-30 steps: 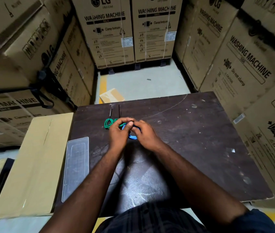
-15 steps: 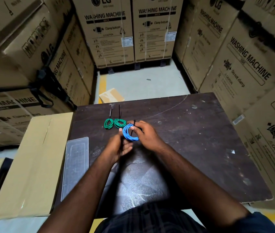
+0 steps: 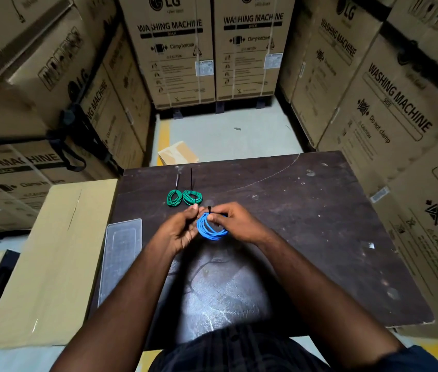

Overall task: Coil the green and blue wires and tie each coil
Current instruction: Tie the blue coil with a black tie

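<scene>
**A:** What is the right grip doing?

**B:** The right grip [image 3: 239, 224] is clamped on the far edge of the coil of blue wire [image 3: 209, 233]. Thumb and forefinger pinch it just beside the head of the thin black cable tie [image 3: 209, 208] looped round the strands. Whether the coil touches the dark scuffed wooden desk [image 3: 306, 224], I cannot tell.

**A:** And the left?

**B:** The left grip [image 3: 179, 232] sits just left of the coil, fingertips drawn together close by the tie's head. Whether the tie's tail is between them, I cannot tell.

**A:** What differs from half a second ago?

**B:** Then the left grip was drawn back toward the body, apart from the coil; now it is up beside it. The right has kept its hold. Farther out, the two tied coils of green wire [image 3: 193, 196] lie side by side where they were.
</scene>
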Demonstrator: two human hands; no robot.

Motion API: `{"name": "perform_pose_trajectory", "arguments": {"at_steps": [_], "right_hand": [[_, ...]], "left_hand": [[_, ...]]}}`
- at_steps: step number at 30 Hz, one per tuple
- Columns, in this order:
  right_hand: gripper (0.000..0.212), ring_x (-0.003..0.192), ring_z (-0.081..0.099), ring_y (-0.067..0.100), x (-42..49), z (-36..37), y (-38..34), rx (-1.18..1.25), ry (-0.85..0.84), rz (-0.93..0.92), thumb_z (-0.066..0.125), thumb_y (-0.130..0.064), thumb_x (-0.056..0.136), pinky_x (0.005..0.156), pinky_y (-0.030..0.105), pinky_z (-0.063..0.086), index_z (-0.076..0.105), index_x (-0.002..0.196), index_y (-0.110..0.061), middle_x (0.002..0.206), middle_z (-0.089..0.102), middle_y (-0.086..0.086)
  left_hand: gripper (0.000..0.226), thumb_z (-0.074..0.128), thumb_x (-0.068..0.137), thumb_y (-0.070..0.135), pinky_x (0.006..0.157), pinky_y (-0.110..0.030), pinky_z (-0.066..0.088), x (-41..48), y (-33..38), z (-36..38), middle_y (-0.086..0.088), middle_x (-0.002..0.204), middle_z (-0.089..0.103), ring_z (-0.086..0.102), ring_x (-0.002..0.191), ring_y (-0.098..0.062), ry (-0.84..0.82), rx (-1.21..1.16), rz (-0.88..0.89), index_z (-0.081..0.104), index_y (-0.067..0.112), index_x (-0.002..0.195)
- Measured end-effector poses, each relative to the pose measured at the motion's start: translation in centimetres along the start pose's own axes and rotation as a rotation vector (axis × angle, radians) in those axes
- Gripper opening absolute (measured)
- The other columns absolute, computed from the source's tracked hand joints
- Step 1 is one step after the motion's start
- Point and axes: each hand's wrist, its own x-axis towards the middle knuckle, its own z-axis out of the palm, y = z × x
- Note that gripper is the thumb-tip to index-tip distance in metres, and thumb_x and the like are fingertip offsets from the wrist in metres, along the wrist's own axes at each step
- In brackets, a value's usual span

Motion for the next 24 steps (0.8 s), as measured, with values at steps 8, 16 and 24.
{"name": "perform_pose_trajectory", "arguments": {"at_steps": [8, 16, 24], "right_hand": [[0.014, 0.075, 0.053, -0.003, -0.3, -0.2, 0.2, 0.041, 0.020, 0.010, 0.057, -0.007, 0.092, 0.070, 0.016, 0.045, 0.070, 0.093, -0.004, 0.075, 0.066, -0.017], [0.018, 0.073, 0.054, 0.012, -0.7, 0.1, -0.3, 0.135, 0.073, 0.064, 0.055, -0.022, 0.092, 0.066, 0.023, 0.044, 0.072, 0.090, -0.015, 0.079, 0.063, 0.006], [0.015, 0.054, 0.052, 0.001, -1.4, -0.1, -1.1, 0.258, 0.093, 0.090, 0.058, -0.008, 0.092, 0.054, 0.011, 0.042, 0.070, 0.099, -0.004, 0.062, 0.064, -0.005]], "left_hand": [[0.013, 0.048, 0.096, 0.006, 0.050, -0.013, 0.051, -0.5, -0.1, -0.6, 0.002, 0.071, 0.067, 0.056, 0.051, -0.003, -0.036, 0.046, 0.124, 0.058, 0.011, 0.090], [0.018, 0.047, 0.096, 0.006, 0.047, -0.011, 0.046, -2.1, 0.3, 0.1, 0.002, 0.071, 0.062, 0.051, 0.049, -0.001, -0.082, 0.040, 0.183, 0.059, 0.013, 0.085], [0.015, 0.051, 0.094, 0.006, 0.054, -0.011, 0.049, -2.5, 0.6, 0.0, 0.004, 0.072, 0.064, 0.053, 0.054, -0.001, -0.098, 0.083, 0.212, 0.062, 0.013, 0.088]]}}
